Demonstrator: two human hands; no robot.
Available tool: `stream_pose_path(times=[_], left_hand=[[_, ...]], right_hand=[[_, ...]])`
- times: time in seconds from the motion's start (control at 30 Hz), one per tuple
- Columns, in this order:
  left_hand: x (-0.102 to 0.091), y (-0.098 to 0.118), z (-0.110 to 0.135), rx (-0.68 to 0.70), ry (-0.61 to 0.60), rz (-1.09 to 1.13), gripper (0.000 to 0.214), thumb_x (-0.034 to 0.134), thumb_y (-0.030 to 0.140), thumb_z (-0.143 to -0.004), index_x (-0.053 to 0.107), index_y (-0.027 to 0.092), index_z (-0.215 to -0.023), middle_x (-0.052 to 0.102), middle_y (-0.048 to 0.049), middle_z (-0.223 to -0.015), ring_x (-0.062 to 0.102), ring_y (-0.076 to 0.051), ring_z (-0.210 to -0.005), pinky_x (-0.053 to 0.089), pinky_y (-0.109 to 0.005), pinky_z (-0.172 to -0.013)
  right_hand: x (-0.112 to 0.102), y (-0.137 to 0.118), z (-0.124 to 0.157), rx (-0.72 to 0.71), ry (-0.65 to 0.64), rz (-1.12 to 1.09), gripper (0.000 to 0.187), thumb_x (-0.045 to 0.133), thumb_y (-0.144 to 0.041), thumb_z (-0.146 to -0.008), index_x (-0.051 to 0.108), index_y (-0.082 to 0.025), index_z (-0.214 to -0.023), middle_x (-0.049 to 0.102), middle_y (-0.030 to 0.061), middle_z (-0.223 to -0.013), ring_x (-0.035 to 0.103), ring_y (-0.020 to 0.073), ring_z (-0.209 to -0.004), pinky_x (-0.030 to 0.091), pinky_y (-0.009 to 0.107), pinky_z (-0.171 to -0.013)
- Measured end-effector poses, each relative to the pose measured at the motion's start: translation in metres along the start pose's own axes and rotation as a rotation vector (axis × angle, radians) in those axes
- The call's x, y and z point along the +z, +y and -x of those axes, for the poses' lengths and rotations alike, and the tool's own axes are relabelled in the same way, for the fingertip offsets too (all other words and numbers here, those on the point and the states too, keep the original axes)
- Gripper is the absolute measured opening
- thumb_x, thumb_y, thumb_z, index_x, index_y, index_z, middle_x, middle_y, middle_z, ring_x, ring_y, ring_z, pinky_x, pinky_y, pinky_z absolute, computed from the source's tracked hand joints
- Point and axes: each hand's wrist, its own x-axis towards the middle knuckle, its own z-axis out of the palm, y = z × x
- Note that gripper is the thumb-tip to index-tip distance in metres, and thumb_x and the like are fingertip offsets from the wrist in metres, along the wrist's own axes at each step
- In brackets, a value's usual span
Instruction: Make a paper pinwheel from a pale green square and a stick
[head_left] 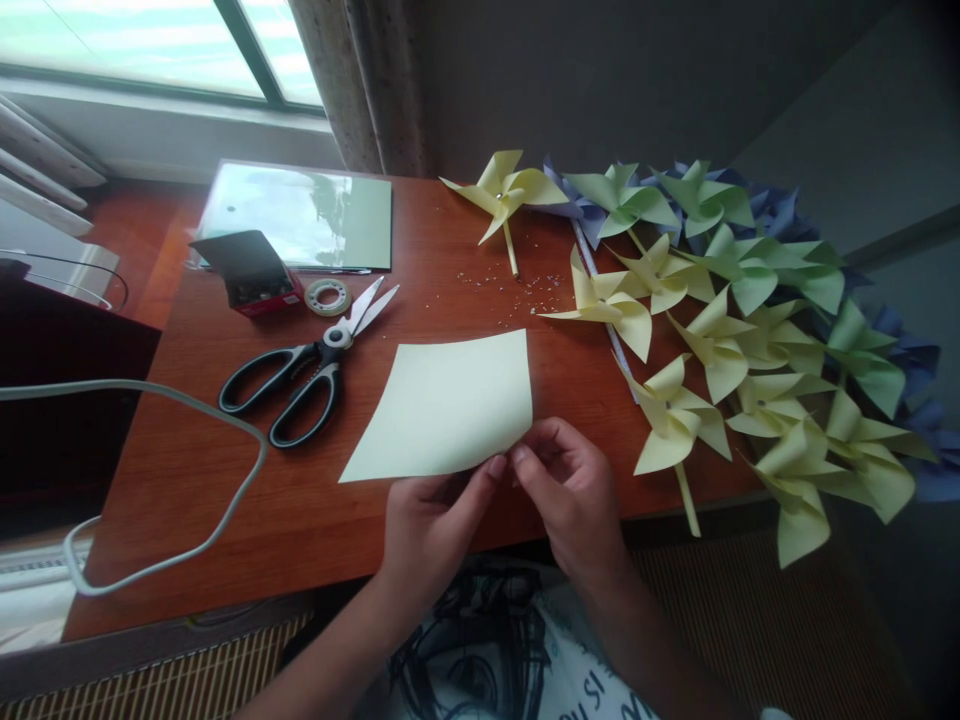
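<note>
A pale yellow sheet of paper (450,405) is held above the near part of the wooden table. My left hand (439,515) pinches its near edge, thumb on top and the other fingers mostly hidden beneath. At the sheet's near right corner, my right hand (570,485) pinches too, its thumb tip close to the left thumb. The paper bows slightly, with that corner curling up. To the left of the sheet lie scissors (335,340) with black handles, their blades apart.
Several paper pinwheels (675,405) in yellow, green and purple cover the table's right side. A roll of tape (328,297), an open small box (262,285) and a plastic packet of paper (300,215) lie at the back left. A white cable (225,415) loops over the left edge.
</note>
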Motion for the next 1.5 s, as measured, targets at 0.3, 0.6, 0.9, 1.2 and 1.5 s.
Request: stream_pose_path(times=[0.3, 0.6, 0.9, 1.2, 1.5], left_hand=[[-0.027, -0.02, -0.004, 0.44, -0.003, -0.625, 0.014, 0.085, 0.019, -0.069, 0.086, 0.027, -0.081, 0.081, -0.0096, -0.077, 0.075, -0.03, -0.076, 0.059, -0.041, -0.086], [-0.005, 0.003, -0.006, -0.012, 0.001, -0.034, 0.006, 0.079, 0.024, -0.08, 0.084, 0.023, -0.079, 0.079, -0.0053, -0.075, 0.071, -0.022, -0.073, 0.058, -0.03, -0.073], [-0.004, 0.005, -0.006, -0.37, -0.07, 0.363, 0.02, 0.083, 0.034, -0.079, 0.079, 0.016, -0.072, 0.069, -0.0022, -0.062, 0.055, -0.009, -0.058, 0.044, -0.017, -0.056], [-0.001, 0.004, -0.005, -0.256, -0.06, 0.231, 0.023, 0.081, 0.036, -0.08, 0.078, 0.015, -0.073, 0.071, -0.0036, -0.064, 0.058, -0.013, -0.061, 0.046, -0.022, -0.058], [-0.007, -0.001, -0.008, -0.285, -0.073, 0.268, 0.029, 0.08, 0.042, -0.081, 0.077, 0.014, -0.075, 0.071, -0.0047, -0.066, 0.059, -0.013, -0.061, 0.047, -0.022, -0.059]], right_hand=[[-0.003, -0.017, 0.004, 0.139, -0.105, -0.193, 0.013, 0.076, -0.03, -0.087, 0.079, -0.022, -0.097, 0.076, 0.0016, -0.08, 0.069, 0.0155, -0.073, 0.059, 0.028, -0.074], [-0.01, -0.015, -0.002, 0.12, -0.127, -0.129, 0.009, 0.079, -0.03, -0.085, 0.077, -0.022, -0.089, 0.076, 0.0007, -0.081, 0.07, 0.0148, -0.075, 0.056, 0.023, -0.065], [-0.008, -0.008, 0.0, 0.05, -0.136, -0.112, 0.011, 0.078, -0.031, -0.087, 0.071, -0.022, -0.089, 0.071, -0.0018, -0.081, 0.063, 0.0125, -0.071, 0.053, 0.023, -0.066], [-0.006, -0.004, -0.001, 0.042, -0.117, -0.088, 0.013, 0.078, -0.032, -0.087, 0.071, -0.022, -0.09, 0.072, -0.0005, -0.082, 0.066, 0.0148, -0.074, 0.056, 0.026, -0.071], [-0.005, -0.01, -0.001, 0.065, -0.151, -0.055, 0.011, 0.075, -0.033, -0.087, 0.071, -0.023, -0.085, 0.073, 0.0003, -0.078, 0.067, 0.0169, -0.07, 0.058, 0.029, -0.07]])
